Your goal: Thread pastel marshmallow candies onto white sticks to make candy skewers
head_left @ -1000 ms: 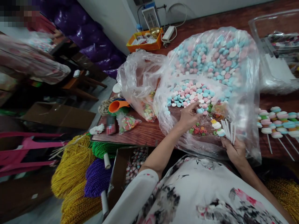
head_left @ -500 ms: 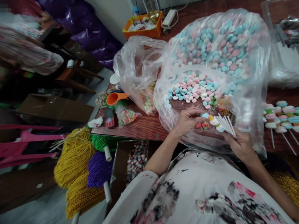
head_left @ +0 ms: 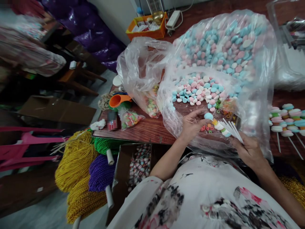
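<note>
My left hand (head_left: 193, 124) pinches a light-blue marshmallow disc (head_left: 208, 116) between thumb and fingertips. Close beside it, my right hand (head_left: 249, 147) is closed around several white sticks (head_left: 231, 129). Stacked candies, white, green, blue and orange-yellow, form a candy skewer (head_left: 220, 127) in that same hand, its tip pointing at the blue disc. Small red ring candies (head_left: 207, 128) lie just under my left fingers. Beyond both hands, loose pink, white and blue marshmallow halves (head_left: 196, 90) spill from the mouth of a large clear bag (head_left: 259, 63).
Finished candy skewers (head_left: 287, 119) lie at the right. On the left stand an orange scoop (head_left: 116, 101) and a small candy bag (head_left: 131, 119). Bead strands (head_left: 71, 162) and a box (head_left: 121, 178) sit below the table edge. A person's patterned clothing (head_left: 30, 54) shows at upper left.
The blue disc has turned to show more of its face and sits slightly apart from the skewer's tip. My right hand has shifted a little right and down.
</note>
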The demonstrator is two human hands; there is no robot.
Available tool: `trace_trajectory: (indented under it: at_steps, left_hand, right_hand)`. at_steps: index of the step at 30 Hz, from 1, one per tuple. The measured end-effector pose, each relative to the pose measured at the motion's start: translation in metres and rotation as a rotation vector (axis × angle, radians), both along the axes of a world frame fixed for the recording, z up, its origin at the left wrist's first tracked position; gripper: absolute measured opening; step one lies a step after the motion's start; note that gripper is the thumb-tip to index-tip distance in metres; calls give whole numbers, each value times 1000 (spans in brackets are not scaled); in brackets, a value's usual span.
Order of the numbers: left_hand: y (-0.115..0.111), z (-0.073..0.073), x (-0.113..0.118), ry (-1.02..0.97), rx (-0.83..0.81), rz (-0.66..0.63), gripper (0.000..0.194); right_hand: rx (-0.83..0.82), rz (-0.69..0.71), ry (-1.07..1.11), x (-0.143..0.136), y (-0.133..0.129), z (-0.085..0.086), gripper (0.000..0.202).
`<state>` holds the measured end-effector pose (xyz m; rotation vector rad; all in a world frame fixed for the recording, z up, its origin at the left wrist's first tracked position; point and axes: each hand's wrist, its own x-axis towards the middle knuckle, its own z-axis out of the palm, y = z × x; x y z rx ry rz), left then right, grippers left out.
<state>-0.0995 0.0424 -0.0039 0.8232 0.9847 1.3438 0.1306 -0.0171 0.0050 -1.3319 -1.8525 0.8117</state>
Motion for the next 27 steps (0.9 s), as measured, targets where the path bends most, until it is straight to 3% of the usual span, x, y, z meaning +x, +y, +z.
trace_trajectory:
  at_steps: [3,9,12,19,23,27]
  left_hand:
    - [-4,-1,1,117,95,37,44]
    - [-11,3,-2,606,413,77,18]
    - [-12,5,-4,747,536,101,17]
    - [-15,5,-12,767,590,123,17]
    - [-16,6,-13,872,687,109,21]
    - [-17,3,-9,703,720,83,22]
  right_hand:
    - [21,23,-41,3,0,0,21]
    - [8,-21,17,-10,-12,1,20]
    - [25,-31,86,-22,-18,0,19]
    - [-59,-123,182,-32,-17,-12,21]
    - [-97,-59,148,-37,-16,-15,25]
    - [-72,-129,91,-30,-13,-16,22]
